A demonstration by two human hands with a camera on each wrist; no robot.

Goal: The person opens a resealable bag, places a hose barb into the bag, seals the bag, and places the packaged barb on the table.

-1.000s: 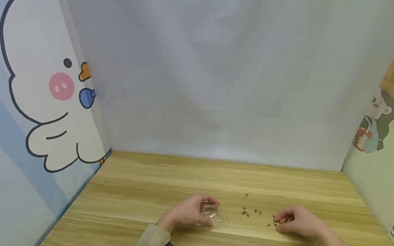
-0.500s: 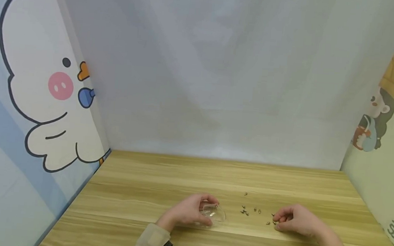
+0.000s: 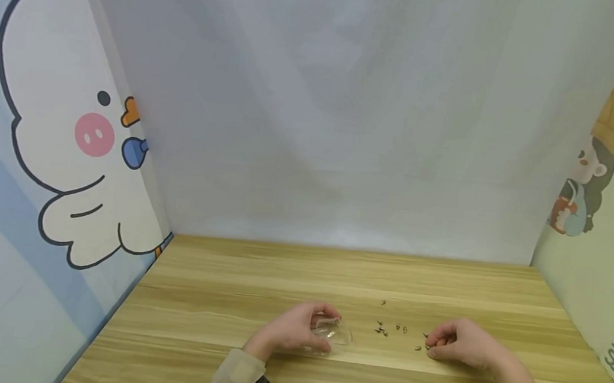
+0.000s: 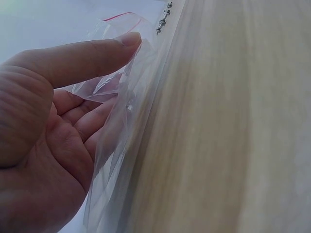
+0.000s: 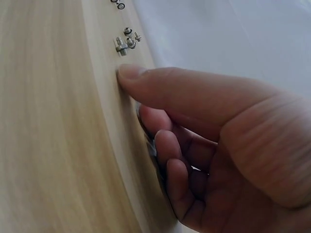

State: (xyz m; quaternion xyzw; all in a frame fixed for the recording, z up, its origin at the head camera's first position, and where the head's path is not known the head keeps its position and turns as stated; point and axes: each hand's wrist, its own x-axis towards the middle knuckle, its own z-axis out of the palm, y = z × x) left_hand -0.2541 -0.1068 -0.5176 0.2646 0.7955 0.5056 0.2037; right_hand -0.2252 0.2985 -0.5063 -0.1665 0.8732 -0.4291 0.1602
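In the head view, my left hand [image 3: 304, 328] curls round a clear plastic bag [image 3: 340, 333] on the table. The left wrist view shows the thumb in front of the bag [image 4: 116, 126], which has a red line near its mouth, and the fingers behind it. My right hand [image 3: 463, 343] rests on the table at the right, fingers loosely curled. A small metal fitting [image 3: 427, 347] lies by its thumb and fingertips; in the right wrist view the thumb hides that spot. More metal fittings [image 5: 122, 46] lie past the thumb. I see nothing gripped there.
Several small metal fittings [image 3: 379, 330] lie between the hands, with one fitting [image 3: 383, 303] farther back. The wood-grain table [image 3: 279, 267] meets a pale curtain [image 3: 342, 158] behind. Printed cloth walls [image 3: 38, 104] stand at both sides.
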